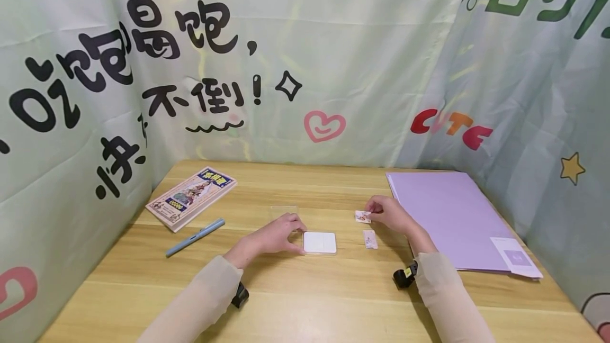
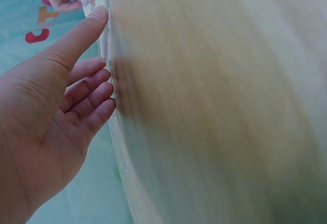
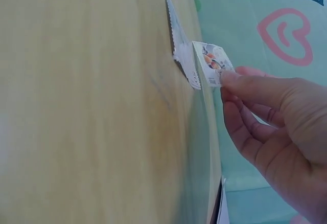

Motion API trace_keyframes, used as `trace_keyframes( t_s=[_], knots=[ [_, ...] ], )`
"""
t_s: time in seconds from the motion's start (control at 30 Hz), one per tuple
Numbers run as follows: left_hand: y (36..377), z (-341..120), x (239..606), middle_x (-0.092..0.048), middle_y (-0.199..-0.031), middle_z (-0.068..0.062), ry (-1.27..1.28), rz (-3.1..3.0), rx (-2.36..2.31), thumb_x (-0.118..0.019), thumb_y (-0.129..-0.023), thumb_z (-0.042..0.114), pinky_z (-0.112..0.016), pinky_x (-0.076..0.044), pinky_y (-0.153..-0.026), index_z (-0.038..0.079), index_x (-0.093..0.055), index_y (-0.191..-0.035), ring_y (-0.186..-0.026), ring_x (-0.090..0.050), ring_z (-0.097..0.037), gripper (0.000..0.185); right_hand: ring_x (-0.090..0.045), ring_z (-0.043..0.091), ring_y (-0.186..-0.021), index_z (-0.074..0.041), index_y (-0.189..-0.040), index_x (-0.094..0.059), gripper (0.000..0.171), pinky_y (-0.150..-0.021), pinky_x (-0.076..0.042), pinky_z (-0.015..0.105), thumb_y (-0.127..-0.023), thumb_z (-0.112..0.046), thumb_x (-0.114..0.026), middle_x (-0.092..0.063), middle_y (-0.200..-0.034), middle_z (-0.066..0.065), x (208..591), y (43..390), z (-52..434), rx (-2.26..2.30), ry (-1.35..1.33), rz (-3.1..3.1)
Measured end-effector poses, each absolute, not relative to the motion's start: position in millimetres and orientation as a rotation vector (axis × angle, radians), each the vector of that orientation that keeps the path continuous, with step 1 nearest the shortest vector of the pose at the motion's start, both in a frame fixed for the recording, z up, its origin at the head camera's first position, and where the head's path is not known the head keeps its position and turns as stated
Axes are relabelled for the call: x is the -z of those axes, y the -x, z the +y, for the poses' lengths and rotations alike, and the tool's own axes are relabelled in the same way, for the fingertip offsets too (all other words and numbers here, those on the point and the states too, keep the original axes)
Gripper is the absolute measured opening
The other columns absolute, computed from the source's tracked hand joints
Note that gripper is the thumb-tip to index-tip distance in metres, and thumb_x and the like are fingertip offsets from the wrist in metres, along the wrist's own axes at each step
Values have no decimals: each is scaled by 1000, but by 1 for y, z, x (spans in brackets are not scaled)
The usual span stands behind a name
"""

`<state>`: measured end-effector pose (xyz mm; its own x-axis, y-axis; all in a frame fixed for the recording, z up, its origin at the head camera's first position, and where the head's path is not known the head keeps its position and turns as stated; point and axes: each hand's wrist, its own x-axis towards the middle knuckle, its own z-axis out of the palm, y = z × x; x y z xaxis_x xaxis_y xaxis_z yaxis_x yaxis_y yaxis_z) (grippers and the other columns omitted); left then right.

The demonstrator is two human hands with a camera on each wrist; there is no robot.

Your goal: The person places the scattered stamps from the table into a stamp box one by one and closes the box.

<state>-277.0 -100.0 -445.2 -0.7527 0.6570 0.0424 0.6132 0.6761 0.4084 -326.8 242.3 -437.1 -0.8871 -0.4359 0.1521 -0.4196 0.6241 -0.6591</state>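
Two hands on counter (image 1: 295,300): left hand (image 1: 274,237) grip relaxed, fingertips touching white card case (image 1: 320,242); right hand (image 1: 388,213) pinching small sticker (image 1: 362,217); second sticker (image 1: 370,238) near.

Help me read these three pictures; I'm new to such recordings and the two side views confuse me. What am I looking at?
No machine here: a person works with bare hands, wearing one camera on the head and one on each wrist. The wide picture is the head view; the two tilted, blurry ones look along each hand. On the wooden table lie a printed booklet, a blue pen, a purple folder, a clear plastic sheet, a white square card and a small sticker. The left hand touches the white card's edge with its fingers. The right hand pinches another small printed sticker at its corner.
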Motion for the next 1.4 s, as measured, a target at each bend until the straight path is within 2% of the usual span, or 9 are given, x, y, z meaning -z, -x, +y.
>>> trace_keyframes(
  t_s=[0.3, 0.67, 0.93, 1.4],
  knots=[
    [276, -100, 444, -59, -114, -2, -1049, 2776, -617, -80, -79, 38, -34, -48, -95, 6, -64, -122, -106, -53, -15, 55, -59, 6, -80, 2, -95, -64, 7, -69, -51, 20, -89, -1, -66, -67, -93, 17, 440, 325, 244, 1280, 690, 2735],
    [275, -100, 443, -59, -114, -2, -1047, 2773, -622, -80, -79, 38, -34, -48, -96, 6, -64, -122, -107, -53, -16, 55, -62, 10, -87, 9, -100, -62, 13, -74, -54, 20, -90, 1, -65, -64, -103, 27, 438, 320, 239, 1423, 696, 2597],
    [275, -100, 443, -59, -113, -1, -1058, 2774, -611, -79, -80, 40, -33, -48, -95, 6, -64, -122, -106, -53, -15, 56, -62, 5, -84, 7, -99, -63, 13, -75, -54, 19, -88, 0, -67, -66, -99, 24, 435, 315, 229, 1426, 707, 2593],
    [275, -99, 443, -59, -114, -2, -1039, 2774, -610, -79, -80, 39, -33, -49, -95, 6, -64, -122, -107, -53, -15, 56, -61, 10, -83, 3, -100, -64, 13, -74, -53, 20, -89, -4, -67, -67, -95, 19, 431, 306, 204, 1397, 751, 2542]
  ],
)
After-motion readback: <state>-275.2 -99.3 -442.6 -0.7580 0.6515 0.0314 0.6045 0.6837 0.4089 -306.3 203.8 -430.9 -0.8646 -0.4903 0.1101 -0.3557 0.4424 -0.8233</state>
